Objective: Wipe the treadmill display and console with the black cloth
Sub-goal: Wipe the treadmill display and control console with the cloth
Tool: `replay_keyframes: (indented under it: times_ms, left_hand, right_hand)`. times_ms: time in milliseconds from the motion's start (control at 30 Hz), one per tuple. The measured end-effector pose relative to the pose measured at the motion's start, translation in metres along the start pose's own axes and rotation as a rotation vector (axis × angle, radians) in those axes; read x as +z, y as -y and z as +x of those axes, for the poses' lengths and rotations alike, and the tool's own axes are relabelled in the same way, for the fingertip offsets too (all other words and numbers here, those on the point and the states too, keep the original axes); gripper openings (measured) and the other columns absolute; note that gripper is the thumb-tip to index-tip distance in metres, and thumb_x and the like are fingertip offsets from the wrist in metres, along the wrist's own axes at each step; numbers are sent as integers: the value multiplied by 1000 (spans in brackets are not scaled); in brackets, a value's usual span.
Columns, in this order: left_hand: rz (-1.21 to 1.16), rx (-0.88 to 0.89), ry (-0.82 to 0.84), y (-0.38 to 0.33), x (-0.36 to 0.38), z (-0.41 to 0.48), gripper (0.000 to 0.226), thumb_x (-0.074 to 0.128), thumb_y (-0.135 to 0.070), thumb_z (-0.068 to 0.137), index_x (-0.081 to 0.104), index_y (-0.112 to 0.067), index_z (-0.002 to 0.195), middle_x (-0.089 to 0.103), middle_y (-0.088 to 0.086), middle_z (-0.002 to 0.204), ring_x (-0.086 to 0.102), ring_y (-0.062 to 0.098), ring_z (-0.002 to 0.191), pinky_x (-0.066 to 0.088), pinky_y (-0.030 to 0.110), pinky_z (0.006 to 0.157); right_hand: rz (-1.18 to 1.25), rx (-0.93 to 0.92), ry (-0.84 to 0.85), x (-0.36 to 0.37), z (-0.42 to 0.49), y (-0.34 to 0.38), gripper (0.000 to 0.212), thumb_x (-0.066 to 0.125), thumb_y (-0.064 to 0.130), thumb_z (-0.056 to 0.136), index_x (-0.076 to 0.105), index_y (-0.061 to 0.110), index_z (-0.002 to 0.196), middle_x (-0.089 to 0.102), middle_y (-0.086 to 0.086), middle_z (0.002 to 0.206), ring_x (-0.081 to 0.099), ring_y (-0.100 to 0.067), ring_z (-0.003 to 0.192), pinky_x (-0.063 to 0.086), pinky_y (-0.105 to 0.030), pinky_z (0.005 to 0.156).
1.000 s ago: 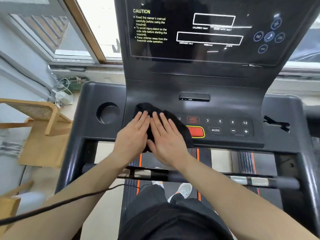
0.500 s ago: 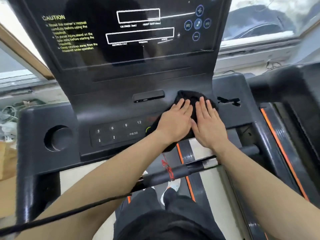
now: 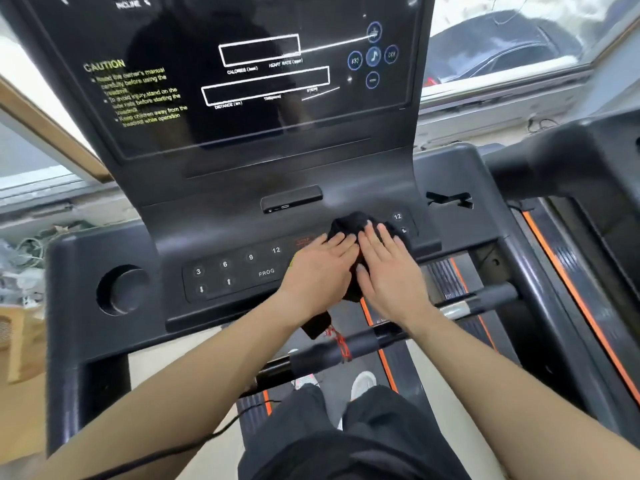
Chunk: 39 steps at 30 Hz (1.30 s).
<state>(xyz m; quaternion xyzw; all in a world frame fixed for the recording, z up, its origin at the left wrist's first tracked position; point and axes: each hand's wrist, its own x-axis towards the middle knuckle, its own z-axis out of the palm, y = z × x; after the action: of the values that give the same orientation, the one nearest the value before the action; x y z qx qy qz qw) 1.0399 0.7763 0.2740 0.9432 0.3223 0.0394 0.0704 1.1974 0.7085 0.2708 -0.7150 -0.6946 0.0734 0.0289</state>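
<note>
The black cloth [image 3: 349, 222] lies bunched on the treadmill console [image 3: 221, 237], on the right half of its button panel. My left hand [image 3: 320, 270] and my right hand [image 3: 389, 271] press flat on the cloth side by side, fingers stretched forward. A corner of the cloth hangs below the console's front edge under my left wrist. The start and stop buttons are mostly covered by hands and cloth. Above stands the dark glossy display [image 3: 242, 81] with its yellow caution text and white outlines.
A round cup recess [image 3: 121, 289] sits in the console's left wing, and a cut-out slot [image 3: 450, 199] in the right wing. The handlebar [image 3: 377, 339] crosses under my forearms. A second treadmill [image 3: 575, 174] stands to the right. Windows are behind.
Both hands slid the cloth from the left of the button panel to its right end, then a little back toward the middle. My view shifted with them.
</note>
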Motion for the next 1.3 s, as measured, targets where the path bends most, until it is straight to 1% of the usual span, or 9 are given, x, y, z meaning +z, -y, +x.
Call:
replay_keyframes:
  times_ms: [200,300,400,500,700,867,1033,1133,1300]
  left_hand:
    - [-45,-187,74,-28,-3,39,57,35,-18,102,23,-10,157,19,9,166,16,26,153,20,40,123]
    - [-80,-192,28,-58,2,37,54,46,-15,101,34,-10,153,30,9,162,27,26,150,35,40,117]
    - [-124,-177,-112,-71,5,24,45,70,-2,80,67,-8,124,65,9,133,60,28,125,58,41,90]
    - [-216,-335,-216,-82,-4,22,29,63,-2,78,73,-13,103,72,6,106,65,30,100,58,44,79]
    - [-609,-666,-234,-121,-22,9,62,68,4,73,57,-14,131,53,5,128,58,23,113,48,34,100]
    - [-735,-831,-145,-150,-35,-4,87,76,-6,72,39,-21,150,59,1,130,62,26,111,50,37,99]
    - [-681,-855,-139,-162,-52,-26,45,81,-29,71,63,-29,112,72,-9,101,65,16,96,51,34,87]
    - [-751,-880,-184,-163,-62,-43,21,75,-42,81,70,-28,95,73,-8,90,65,14,89,49,33,81]
    - [-719,-896,-329,-153,-83,-88,18,70,-42,83,70,-27,73,70,-6,75,65,17,82,50,35,78]
  right_hand:
    - [-20,96,27,-9,18,-34,71,17,41,96,34,1,153,25,-18,163,24,-36,151,26,-50,119]
    - [24,146,-29,-2,-2,-36,65,30,31,94,41,-1,149,34,-21,159,32,-38,148,33,-52,116]
    - [70,51,-75,2,-20,-42,57,43,22,89,51,-3,140,45,-23,151,42,-39,141,39,-50,113]
    - [260,-14,-188,-7,-24,-55,43,61,5,84,62,-2,127,61,-20,136,55,-37,129,41,-42,111]
    - [832,166,-228,-48,-43,-72,18,62,2,86,71,15,96,73,5,93,64,-5,86,47,-17,84]
    - [1167,161,-100,-69,-57,-76,31,67,-1,85,66,28,94,70,10,100,65,-2,99,49,-16,88]
    - [1271,196,29,-84,-60,-77,35,75,6,83,69,18,115,75,2,104,71,-11,94,54,-15,74]
    - [1271,187,87,-91,-61,-72,36,77,3,81,69,18,113,77,0,99,73,-15,92,58,-29,84]
    - [1418,21,287,-110,-67,-33,39,66,-13,84,71,11,114,78,-4,100,73,-17,94,57,-32,90]
